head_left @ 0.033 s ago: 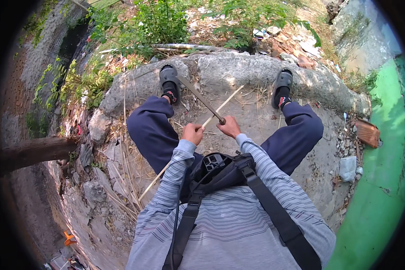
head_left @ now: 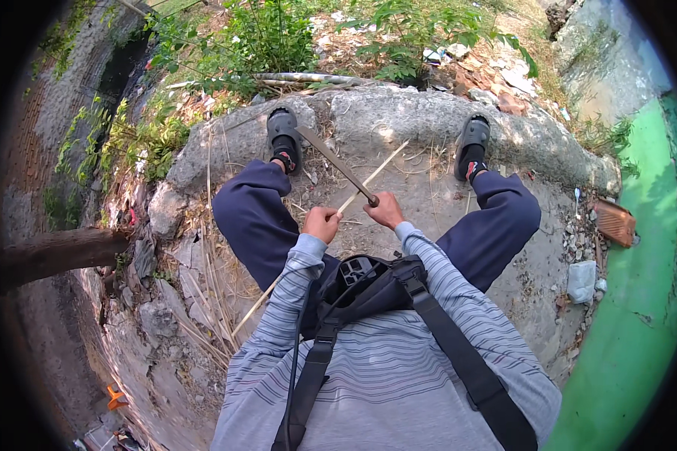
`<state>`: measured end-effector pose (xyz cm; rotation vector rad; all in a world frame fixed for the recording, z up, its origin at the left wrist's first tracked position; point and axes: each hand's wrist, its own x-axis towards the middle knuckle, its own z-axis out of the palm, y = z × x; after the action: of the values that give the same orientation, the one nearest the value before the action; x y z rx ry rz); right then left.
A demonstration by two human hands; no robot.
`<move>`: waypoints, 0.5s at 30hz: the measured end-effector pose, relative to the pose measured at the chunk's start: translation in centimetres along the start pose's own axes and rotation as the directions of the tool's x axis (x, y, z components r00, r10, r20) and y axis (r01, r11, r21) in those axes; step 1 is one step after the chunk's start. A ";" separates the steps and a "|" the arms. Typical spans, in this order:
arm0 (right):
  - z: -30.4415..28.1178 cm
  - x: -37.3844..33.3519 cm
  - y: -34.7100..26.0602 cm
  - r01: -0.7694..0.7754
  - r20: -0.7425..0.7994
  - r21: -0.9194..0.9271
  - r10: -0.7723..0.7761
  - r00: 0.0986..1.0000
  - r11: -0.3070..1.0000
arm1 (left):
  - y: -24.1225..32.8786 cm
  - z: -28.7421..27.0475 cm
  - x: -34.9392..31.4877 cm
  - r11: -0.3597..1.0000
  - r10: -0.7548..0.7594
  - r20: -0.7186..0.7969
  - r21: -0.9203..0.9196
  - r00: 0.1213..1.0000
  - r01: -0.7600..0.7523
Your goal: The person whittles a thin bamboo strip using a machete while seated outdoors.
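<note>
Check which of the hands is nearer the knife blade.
Right. The right hand grips the handle of the knife, so it sits at the blade's base. The left hand holds the thin stick, lower and farther left.

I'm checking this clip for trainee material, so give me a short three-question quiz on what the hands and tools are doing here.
1. True or false: the right hand holds the handle of a long knife whose blade points toward the left foot.
2. What does the left hand hold?
A. a brick
B. a thin pale stick
C. a sandal
3. Fill in: the knife blade and the stick ____ each other just ahead of the hands.

Key: 1 true; 2 B; 3 cross. The person sits on a concrete slab with both legs stretched out, each hand in a closed grip on its tool.
</note>
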<state>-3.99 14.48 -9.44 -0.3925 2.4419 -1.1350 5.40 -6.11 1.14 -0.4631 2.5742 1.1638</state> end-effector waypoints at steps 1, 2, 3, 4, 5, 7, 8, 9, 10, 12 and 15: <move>-0.2 0.4 0.8 0.028 -0.069 -0.017 -0.029 0.997 0.999 | -0.2 -0.5 -0.2 1.000 0.004 0.001 0.001 1.000 -0.004; -0.5 0.9 2.2 0.026 -0.076 -0.019 -0.027 0.997 0.999 | -0.3 -1.0 -0.5 1.000 0.026 0.012 -0.004 1.000 -0.026; -1.0 1.6 3.6 -0.042 -0.134 0.003 0.042 0.990 0.999 | -0.4 -1.5 -1.0 0.999 0.048 0.022 -0.010 0.999 -0.047; -1.2 1.9 5.0 -0.107 -0.182 0.030 0.111 0.977 0.994 | -0.4 -1.7 -1.7 0.998 0.062 0.031 -0.017 0.998 -0.062; -1.9 2.1 5.9 -0.169 -0.194 0.063 0.178 0.965 0.984 | 1.6 -3.0 -2.8 0.998 0.026 0.052 0.052 0.998 -0.028; -2.7 2.0 6.6 -0.188 -0.193 0.077 0.200 0.961 0.979 | 0.9 -2.8 -3.5 0.998 0.055 0.032 0.017 0.998 -0.056; -2.8 1.9 6.5 -0.209 -0.188 0.094 0.223 0.956 0.973 | 0.6 -2.8 -3.8 0.997 0.081 0.012 -0.015 0.997 -0.081; -2.4 2.0 6.2 -0.196 -0.196 0.138 0.221 0.955 0.971 | 0.5 -2.8 -3.6 0.997 0.082 0.009 -0.016 0.997 -0.082; -2.1 1.8 5.4 -0.197 -0.200 0.137 0.221 0.954 0.971 | 0.8 -2.9 -3.3 0.999 0.050 0.010 0.000 0.999 -0.050; -1.1 1.1 3.1 -0.117 -0.147 0.102 0.132 0.980 0.988 | 0.9 -2.7 -2.8 1.000 0.013 0.010 0.012 1.000 -0.013; -1.1 0.6 1.1 -0.032 -0.082 0.083 0.039 0.996 0.996 | 1.7 -3.6 -2.4 1.000 -0.002 -0.001 0.011 1.000 0.002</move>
<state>-5.12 15.62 -9.83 -0.2807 2.4535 -1.2547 6.48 -7.32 5.48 -0.4634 2.5792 1.1490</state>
